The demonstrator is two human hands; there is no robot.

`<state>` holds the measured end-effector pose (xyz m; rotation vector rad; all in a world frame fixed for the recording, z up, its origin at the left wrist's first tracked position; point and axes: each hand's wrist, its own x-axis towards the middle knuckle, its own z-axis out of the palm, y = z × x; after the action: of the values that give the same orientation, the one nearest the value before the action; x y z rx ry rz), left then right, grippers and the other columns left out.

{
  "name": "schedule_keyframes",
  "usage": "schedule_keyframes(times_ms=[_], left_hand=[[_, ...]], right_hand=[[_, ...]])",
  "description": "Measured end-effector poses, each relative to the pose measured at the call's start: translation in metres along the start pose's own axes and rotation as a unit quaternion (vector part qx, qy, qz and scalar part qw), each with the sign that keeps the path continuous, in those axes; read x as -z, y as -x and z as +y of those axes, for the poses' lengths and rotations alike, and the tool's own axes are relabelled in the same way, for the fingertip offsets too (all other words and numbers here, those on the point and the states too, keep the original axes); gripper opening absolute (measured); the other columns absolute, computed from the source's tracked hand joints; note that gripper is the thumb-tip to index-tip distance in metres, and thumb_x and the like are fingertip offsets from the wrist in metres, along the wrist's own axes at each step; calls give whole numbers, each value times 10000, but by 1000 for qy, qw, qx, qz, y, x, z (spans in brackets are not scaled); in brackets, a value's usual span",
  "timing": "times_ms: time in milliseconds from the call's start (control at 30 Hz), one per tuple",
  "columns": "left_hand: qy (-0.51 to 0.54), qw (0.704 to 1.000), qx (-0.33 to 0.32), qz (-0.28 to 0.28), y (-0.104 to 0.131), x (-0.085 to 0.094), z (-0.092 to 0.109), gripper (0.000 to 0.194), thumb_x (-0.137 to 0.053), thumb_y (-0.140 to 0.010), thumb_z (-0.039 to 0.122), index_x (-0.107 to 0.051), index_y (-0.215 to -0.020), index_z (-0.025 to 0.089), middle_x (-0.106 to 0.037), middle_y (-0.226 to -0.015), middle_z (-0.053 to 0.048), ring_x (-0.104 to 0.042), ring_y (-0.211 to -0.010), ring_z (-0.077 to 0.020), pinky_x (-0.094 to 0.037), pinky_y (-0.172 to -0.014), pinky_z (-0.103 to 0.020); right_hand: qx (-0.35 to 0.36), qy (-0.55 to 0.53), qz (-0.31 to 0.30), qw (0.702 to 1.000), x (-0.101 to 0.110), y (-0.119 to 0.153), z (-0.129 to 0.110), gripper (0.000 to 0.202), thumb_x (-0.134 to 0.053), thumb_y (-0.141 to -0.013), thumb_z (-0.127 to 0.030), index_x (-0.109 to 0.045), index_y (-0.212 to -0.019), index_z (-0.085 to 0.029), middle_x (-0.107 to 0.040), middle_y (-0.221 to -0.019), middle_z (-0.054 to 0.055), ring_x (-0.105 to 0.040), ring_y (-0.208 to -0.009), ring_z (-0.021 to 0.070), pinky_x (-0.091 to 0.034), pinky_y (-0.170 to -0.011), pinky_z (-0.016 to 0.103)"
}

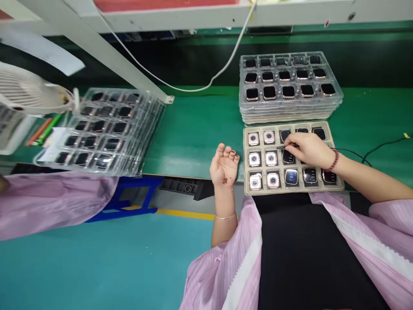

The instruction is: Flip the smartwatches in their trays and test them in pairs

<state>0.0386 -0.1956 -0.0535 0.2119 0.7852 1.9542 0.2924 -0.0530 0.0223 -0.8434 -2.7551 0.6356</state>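
A beige tray (pixel 246 161) lies at the table's front edge, its compartments holding several square watches. In the two left columns the watches (pixel 254 159) show their pink-rimmed backs; farther right they lie screen up, some lit. My right hand (pixel 306 148) is over the tray, its fingers pinching a thin dark stick-like tool (pixel 281 147) above a middle-column watch (pixel 288 157). A dark cable runs off rightward behind this wrist. Palm up and holding nothing, my left hand (pixel 226 165) rests left of the tray, fingers loosely curled and apart.
Behind the beige tray stands a stack of clear trays (pixel 290 113) with dark-screened watches. Another such stack (pixel 142 142) is at the left, near a white fan (pixel 29 90) and a slanted metal post (pixel 119 56). A white cable (pixel 193 90) hangs ahead. A person's pink sleeve (pixel 61 200) shows at far left.
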Motion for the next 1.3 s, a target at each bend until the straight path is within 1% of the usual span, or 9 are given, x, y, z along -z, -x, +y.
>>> schedule_keyframes(times_ms=[133,233,333,533,700,833,1000,1167,1300], left_hand=[[20,999,16,29,5,-4,3,142,-628,-879,278,-681,-992,212,-679,-878,-21,-638,-759,-111,-529,-738,-257],[44,997,31,46,7,-7,5,146,-633,-862,247,-684,-988,191,-681,-875,-33,-641,-760,-120,-526,-737,-263],[59,996,46,39,4,-8,6,160,-667,-831,223,-684,-984,178,-687,-872,-34,-650,-753,-121,-535,-737,-263],[62,996,51,37,-1,-1,9,235,-737,-729,204,-713,-961,179,-722,-868,-40,-683,-748,-141,-575,-701,-263],[38,997,47,44,-11,11,10,286,-726,-692,231,-718,-977,209,-729,-870,-36,-692,-750,-155,-598,-690,-273],[37,997,44,52,-11,9,10,284,-707,-689,237,-713,-971,204,-721,-856,-36,-682,-735,-156,-595,-678,-277],[53,996,44,54,-4,-1,9,262,-712,-710,221,-710,-969,180,-718,-850,-47,-673,-738,-157,-576,-684,-282],[70,994,59,62,3,-20,9,125,-592,-846,181,-692,-920,177,-703,-820,-37,-647,-710,-129,-526,-692,-260],[88,994,46,54,4,-27,10,211,-467,-928,154,-678,-927,169,-689,-806,-43,-625,-694,-123,-476,-697,-261]], right_hand=[[-19,19,-33,999,-9,-44,3,169,-511,-920,-197,-644,-820,-171,-699,-901,98,-627,-848,227,-407,-744,302],[5,21,-36,999,-10,-58,7,236,-517,-932,-234,-630,-732,-182,-699,-805,75,-628,-745,203,-397,-679,283],[5,14,-20,1000,-8,-64,16,272,-459,-979,-258,-659,-814,-177,-716,-772,49,-644,-704,180,-412,-660,261],[-52,36,-2,998,-11,-65,16,251,-499,-962,-214,-699,-815,-182,-752,-820,51,-668,-764,179,-382,-677,260],[-93,45,3,995,-12,-65,11,313,-526,-996,-345,-696,-784,-190,-747,-823,47,-660,-778,168,-335,-650,256],[-96,36,5,995,-12,-62,10,296,-553,-991,-387,-706,-825,-196,-748,-828,26,-660,-774,152,-318,-623,245],[-81,39,16,996,-12,-62,10,230,-571,-977,-321,-709,-842,-195,-749,-807,16,-668,-761,159,-341,-609,240],[-61,44,29,997,-4,-57,4,193,-500,-965,-208,-683,-928,-161,-739,-961,105,-662,-883,220,-412,-764,289],[45,39,-9,998,-10,-39,-2,198,-494,-952,-275,-643,-848,-194,-698,-892,105,-645,-847,253,-439,-773,342]])
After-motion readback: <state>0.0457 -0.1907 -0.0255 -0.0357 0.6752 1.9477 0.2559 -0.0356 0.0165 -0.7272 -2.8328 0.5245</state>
